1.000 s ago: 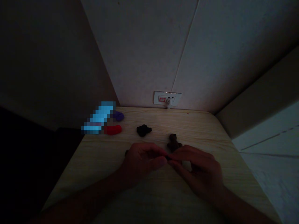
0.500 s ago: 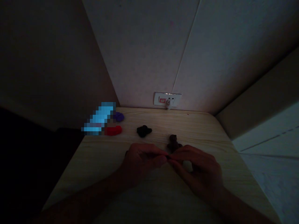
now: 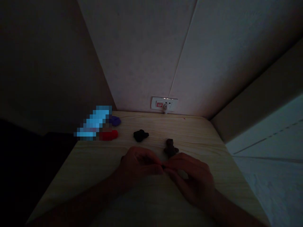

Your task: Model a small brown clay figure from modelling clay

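My left hand point(image 3: 142, 164) and my right hand point(image 3: 191, 175) meet fingertip to fingertip above the table. Pinched between them is a small dark piece of modelling clay point(image 3: 163, 166), mostly covered by the fingers. Just beyond my right fingers lies a dark brown clay figure point(image 3: 170, 148) with a round head and stubby arms; its lower part is hidden behind the hand. A black clay lump point(image 3: 140, 135) with a pointed end rests farther left. Both hands are closed in a pinch, and the light is dim.
On the left of the wooden table point(image 3: 151, 123) are a red lump point(image 3: 109, 135) and a purple lump point(image 3: 115, 121), beside a glowing, pixelated screen point(image 3: 93, 123). A wall socket point(image 3: 163, 103) with a plug sits behind the table's back edge. A pale cabinet-like panel point(image 3: 265, 126) stands right.
The whole view has shifted slightly, so everything appears farther left and a little lower. More of the brown figure shows beyond my right fingers. Both hands keep their pinch.
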`<act>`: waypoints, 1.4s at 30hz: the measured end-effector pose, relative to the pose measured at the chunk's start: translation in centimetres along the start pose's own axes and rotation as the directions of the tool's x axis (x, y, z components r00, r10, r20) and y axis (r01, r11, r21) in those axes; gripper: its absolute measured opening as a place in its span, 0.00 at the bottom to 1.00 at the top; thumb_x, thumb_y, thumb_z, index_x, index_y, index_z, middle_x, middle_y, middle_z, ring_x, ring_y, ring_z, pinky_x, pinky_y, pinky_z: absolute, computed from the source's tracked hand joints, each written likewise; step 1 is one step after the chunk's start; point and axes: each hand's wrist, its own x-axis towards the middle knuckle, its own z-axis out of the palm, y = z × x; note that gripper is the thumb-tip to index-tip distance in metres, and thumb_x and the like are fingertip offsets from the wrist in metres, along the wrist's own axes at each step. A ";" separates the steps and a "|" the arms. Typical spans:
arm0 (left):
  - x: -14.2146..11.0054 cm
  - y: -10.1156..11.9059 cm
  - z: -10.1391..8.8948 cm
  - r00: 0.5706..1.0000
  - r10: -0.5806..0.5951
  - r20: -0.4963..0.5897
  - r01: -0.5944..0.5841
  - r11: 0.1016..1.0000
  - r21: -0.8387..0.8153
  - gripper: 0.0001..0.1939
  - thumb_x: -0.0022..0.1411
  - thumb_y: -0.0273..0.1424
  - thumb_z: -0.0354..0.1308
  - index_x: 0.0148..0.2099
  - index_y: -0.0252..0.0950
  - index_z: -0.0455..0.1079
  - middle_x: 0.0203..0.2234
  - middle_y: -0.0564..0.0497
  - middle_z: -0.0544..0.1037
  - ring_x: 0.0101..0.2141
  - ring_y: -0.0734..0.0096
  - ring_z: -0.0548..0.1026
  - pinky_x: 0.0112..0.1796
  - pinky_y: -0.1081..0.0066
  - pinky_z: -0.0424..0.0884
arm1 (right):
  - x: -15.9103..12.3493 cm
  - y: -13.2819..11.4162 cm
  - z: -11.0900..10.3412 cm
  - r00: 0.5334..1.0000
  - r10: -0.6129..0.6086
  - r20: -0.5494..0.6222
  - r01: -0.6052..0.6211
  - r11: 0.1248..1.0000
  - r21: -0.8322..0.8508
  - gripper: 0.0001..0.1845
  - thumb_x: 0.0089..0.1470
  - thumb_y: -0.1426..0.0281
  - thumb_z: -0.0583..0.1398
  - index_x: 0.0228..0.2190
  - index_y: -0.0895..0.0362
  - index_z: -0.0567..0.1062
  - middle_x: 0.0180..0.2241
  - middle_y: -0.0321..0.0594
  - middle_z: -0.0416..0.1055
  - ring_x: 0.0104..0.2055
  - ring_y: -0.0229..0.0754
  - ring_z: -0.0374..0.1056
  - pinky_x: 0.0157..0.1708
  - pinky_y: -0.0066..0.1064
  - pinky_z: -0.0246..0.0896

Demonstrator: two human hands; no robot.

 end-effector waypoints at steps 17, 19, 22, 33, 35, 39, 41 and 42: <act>0.3 -0.9 -0.3 0.992 -0.004 0.129 0.016 0.996 -0.090 0.17 0.49 0.43 0.78 0.30 0.34 0.82 0.19 0.53 0.79 0.22 0.77 0.73 0.28 0.76 0.67 | -0.2 0.1 -0.1 1.000 0.013 -0.006 -0.012 0.999 0.035 0.11 0.59 0.80 0.67 0.42 0.56 0.83 0.35 0.42 0.81 0.34 0.39 0.79 0.33 0.27 0.76; 0.4 -0.9 -0.3 0.990 0.004 0.143 0.011 0.995 -0.101 0.17 0.51 0.43 0.78 0.30 0.34 0.82 0.19 0.53 0.79 0.22 0.76 0.73 0.28 0.75 0.67 | -0.3 0.2 -0.1 1.000 0.008 0.003 -0.009 0.999 0.033 0.11 0.59 0.80 0.67 0.42 0.56 0.82 0.35 0.42 0.81 0.35 0.39 0.79 0.33 0.27 0.76; 0.3 -0.9 -0.2 0.989 0.013 0.151 0.006 0.992 -0.125 0.16 0.53 0.41 0.77 0.31 0.33 0.81 0.21 0.52 0.79 0.23 0.76 0.73 0.29 0.75 0.67 | -0.4 0.3 -0.1 1.000 -0.002 0.011 0.001 0.999 0.032 0.12 0.57 0.80 0.68 0.43 0.57 0.81 0.35 0.41 0.81 0.35 0.39 0.78 0.33 0.27 0.76; 0.5 -0.9 -0.2 0.976 -0.013 0.216 0.043 0.990 -0.136 0.16 0.53 0.40 0.76 0.31 0.33 0.79 0.21 0.53 0.78 0.24 0.76 0.73 0.30 0.74 0.68 | -0.4 0.4 -0.2 0.999 -0.032 0.020 0.032 1.000 -0.001 0.10 0.56 0.80 0.70 0.40 0.58 0.81 0.35 0.41 0.81 0.34 0.37 0.79 0.34 0.24 0.76; 0.5 -0.8 -0.1 0.980 -0.020 0.200 0.048 0.990 -0.135 0.15 0.52 0.39 0.76 0.31 0.33 0.80 0.21 0.53 0.78 0.24 0.77 0.73 0.30 0.74 0.67 | -0.4 0.3 -0.3 0.999 -0.043 0.021 0.044 0.999 -0.019 0.10 0.57 0.80 0.69 0.41 0.59 0.82 0.36 0.42 0.81 0.35 0.37 0.79 0.35 0.24 0.76; 0.4 -0.7 0.0 0.988 -0.008 0.155 0.032 0.988 -0.152 0.13 0.51 0.37 0.77 0.31 0.33 0.81 0.21 0.54 0.79 0.24 0.77 0.73 0.30 0.75 0.67 | -0.4 0.2 -0.4 0.997 -0.075 0.018 0.076 0.996 -0.056 0.14 0.57 0.82 0.68 0.44 0.58 0.82 0.37 0.43 0.80 0.36 0.38 0.78 0.35 0.25 0.77; 0.3 -0.7 0.0 0.990 0.002 0.141 0.020 0.988 -0.155 0.13 0.51 0.36 0.77 0.31 0.33 0.81 0.21 0.53 0.79 0.24 0.77 0.73 0.30 0.75 0.67 | -0.4 0.1 -0.4 0.997 -0.073 0.030 0.075 0.995 -0.058 0.14 0.58 0.83 0.66 0.44 0.57 0.82 0.38 0.43 0.80 0.37 0.38 0.78 0.35 0.25 0.77; 0.3 -0.7 0.0 0.991 0.004 0.134 0.017 0.988 -0.155 0.13 0.51 0.36 0.77 0.31 0.33 0.81 0.21 0.53 0.79 0.24 0.77 0.73 0.30 0.75 0.68 | -0.3 0.1 -0.4 0.998 -0.061 0.032 0.063 0.997 -0.053 0.14 0.58 0.83 0.66 0.44 0.57 0.82 0.38 0.43 0.80 0.37 0.38 0.79 0.35 0.25 0.77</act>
